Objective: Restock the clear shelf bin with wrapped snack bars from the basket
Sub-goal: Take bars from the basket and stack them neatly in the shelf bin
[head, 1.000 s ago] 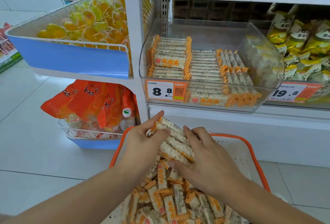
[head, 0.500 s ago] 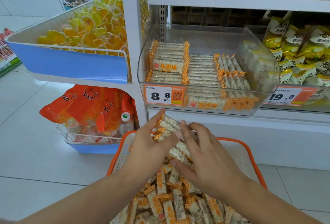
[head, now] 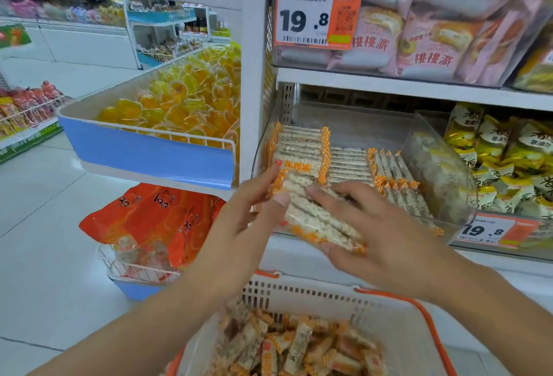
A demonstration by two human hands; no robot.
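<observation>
A white tiled floor [head: 45,226] stretched away on the left toward distant shelves. A blue tray [head: 149,151] of yellow jelly cups stood beside the white shelf post [head: 253,76]. The left hand [head: 239,226] and right hand [head: 386,238] clasped a stack of snack bars [head: 314,214] between them, raised before the front wall of the clear bin [head: 443,172] (already part filled with rows of bars). Below, the basket [head: 329,295] held more loose bars. An orange price tag [head: 317,16] hung above.
</observation>
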